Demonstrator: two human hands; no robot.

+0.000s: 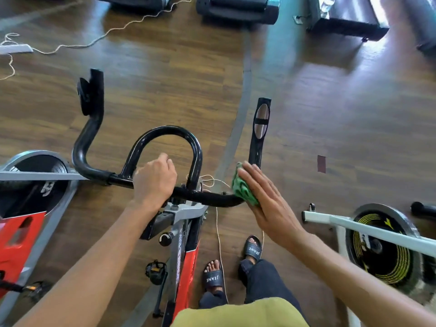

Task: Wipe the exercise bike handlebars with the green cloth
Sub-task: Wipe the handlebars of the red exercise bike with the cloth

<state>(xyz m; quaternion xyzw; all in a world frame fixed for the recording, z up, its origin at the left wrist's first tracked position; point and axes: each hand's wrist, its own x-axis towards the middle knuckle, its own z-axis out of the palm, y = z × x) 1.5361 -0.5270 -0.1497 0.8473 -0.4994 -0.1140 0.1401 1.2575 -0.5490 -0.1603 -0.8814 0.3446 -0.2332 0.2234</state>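
Green cloth (244, 188) sat right of centre, pressed against the handlebars (165, 147) by the right hand (271, 204), fingers straight. The left hand (154, 181) gripped the crossbar, fingers curled round it. Firm pressure along the right bend would probably clean best.

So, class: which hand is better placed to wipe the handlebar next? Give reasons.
The right hand: its straight fingers press the green cloth against the handlebar, while the left hand grips the bar, holding no cloth.

left hand (154, 182) and right hand (266, 201) bare, forearms bare too; yellow-green top (238, 312) at the bottom edge, dark jeans (266, 279), black slide sandals (213, 278) stamped jeane in white.
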